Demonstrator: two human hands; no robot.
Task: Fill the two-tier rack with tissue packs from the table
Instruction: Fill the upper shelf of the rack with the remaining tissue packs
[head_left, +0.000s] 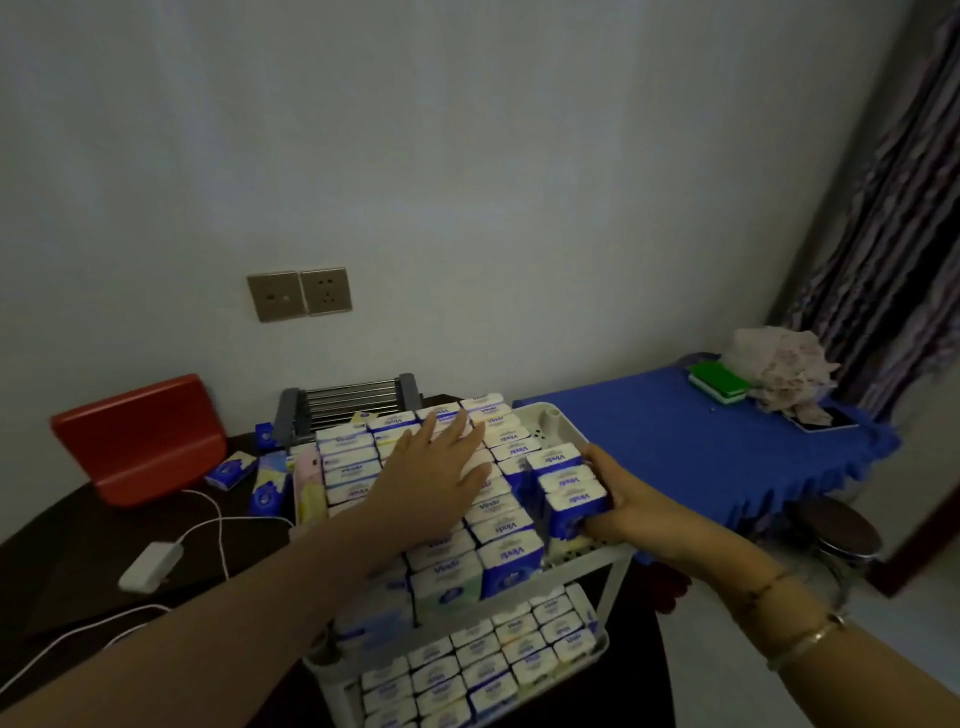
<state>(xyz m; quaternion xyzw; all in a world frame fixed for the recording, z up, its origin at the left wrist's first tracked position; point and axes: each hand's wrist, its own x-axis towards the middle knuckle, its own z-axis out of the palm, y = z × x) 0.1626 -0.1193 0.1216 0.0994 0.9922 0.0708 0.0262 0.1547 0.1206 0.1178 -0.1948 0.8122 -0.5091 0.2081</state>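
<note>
a dark table (78, 551) is sitting against a pale wall, carrying the white two-tier rack (550, 421), both tiers nearly full. the left hand (436, 467) is pressing flat on the rows; the right hand (618, 499) is gripping three tissue packs (569, 491), seemingly slotting them into the top tier's right gap, which calls for sliding them down snugly.

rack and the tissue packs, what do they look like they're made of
Rack: looks like white moulded plastic, matt, with small punched holes in the tray floor and a hollow round post socket at the corner. Tissue packs: thin glossy plastic film wrap, printed blue and white, going by the sheen and soft folded ends; the paper inside is hidden. The right hand holds several packs, the left hand lies flat on others.
</note>
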